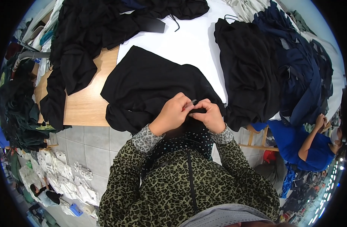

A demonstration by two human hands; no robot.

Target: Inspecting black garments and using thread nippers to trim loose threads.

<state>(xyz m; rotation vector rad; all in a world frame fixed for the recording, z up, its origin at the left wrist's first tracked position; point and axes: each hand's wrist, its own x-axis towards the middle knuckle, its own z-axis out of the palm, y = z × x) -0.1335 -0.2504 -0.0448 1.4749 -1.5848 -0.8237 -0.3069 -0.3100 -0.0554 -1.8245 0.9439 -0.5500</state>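
Observation:
A black cloth garment lies spread over the near edge of the table in front of me. My left hand is closed at the garment's near edge, around a small tool with a grey tip and a bit of red; its exact kind is too small to make out. Close beside it, my right hand pinches a fold of the black cloth between thumb and fingers. The fingertips of both hands nearly meet. Part of the garment's near edge is hidden behind my hands.
Black garments are heaped at the far left of the table. A black pile and navy garments stand at right, beside white sheeting. A person in blue is at the right; another is far left near white pieces.

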